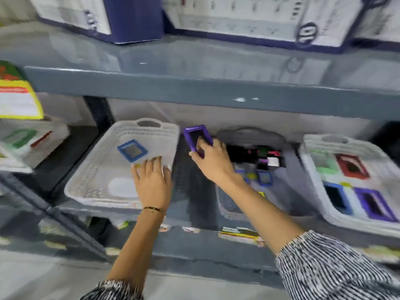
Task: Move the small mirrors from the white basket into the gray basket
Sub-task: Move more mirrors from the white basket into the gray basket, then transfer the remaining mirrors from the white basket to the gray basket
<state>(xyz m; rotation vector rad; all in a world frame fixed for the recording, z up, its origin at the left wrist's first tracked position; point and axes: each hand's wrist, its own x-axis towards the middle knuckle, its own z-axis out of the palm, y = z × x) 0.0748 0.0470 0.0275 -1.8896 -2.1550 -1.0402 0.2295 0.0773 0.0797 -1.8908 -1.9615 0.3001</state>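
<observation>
A white basket point(93, 187) sits at the left of the middle shelf with one blue-framed mirror point(132, 150) lying in it. My left hand point(152, 180) rests inside that basket, fingers spread, just below the blue mirror and holding nothing. My right hand point(211, 161) holds a purple-framed mirror point(195, 136) in the gap between the white basket and the gray basket point(249, 135). The gray basket holds several small mirrors with coloured frames point(265, 177); my right forearm covers part of it.
Another white basket point(313, 148) at the right holds red, blue and purple-framed mirrors. An upper gray shelf point(194, 92) overhangs the baskets, with boxes on top. White boxes point(32, 139) stand at the left. Printed items lie on the lower shelf.
</observation>
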